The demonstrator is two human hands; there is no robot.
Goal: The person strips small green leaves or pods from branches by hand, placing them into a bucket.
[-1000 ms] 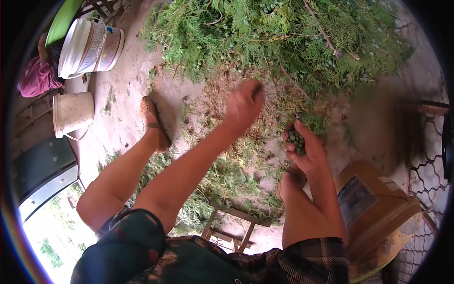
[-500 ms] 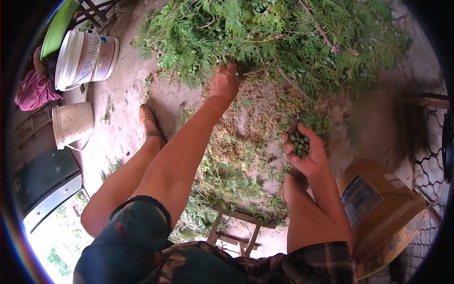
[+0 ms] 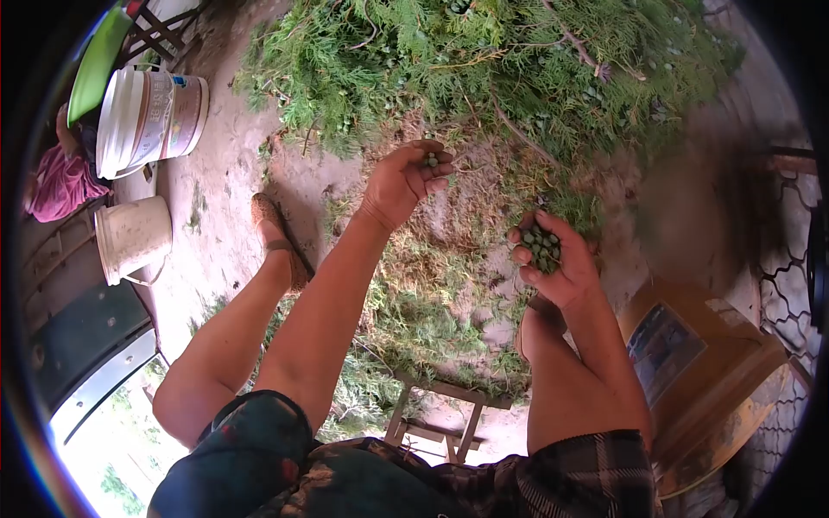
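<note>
In the middle of the frame, the left hand (image 3: 397, 186) is held with its fingers half curled, and a few small green cones (image 3: 433, 160) are gripped among them. Right of centre, the right hand (image 3: 570, 272) is cupped upward, its fingers closed around a fuller clump of green cones (image 3: 542, 249). The two hands are held apart, above a floor (image 3: 224, 164) strewn with green and brown clippings (image 3: 423, 319). The top of the frame is filled by a heap of evergreen branches (image 3: 484, 69), in which more cones can be seen. At the upper left, a printed white bucket (image 3: 160, 121) is placed near a plain pale bucket (image 3: 136, 233), and a bright green basin (image 3: 97, 69) is partly shown above a person in pink clothing (image 3: 65, 186). A wooden frame (image 3: 458, 393) is seen at the lower centre, and a brown container (image 3: 721, 345) at the lower right.
</note>
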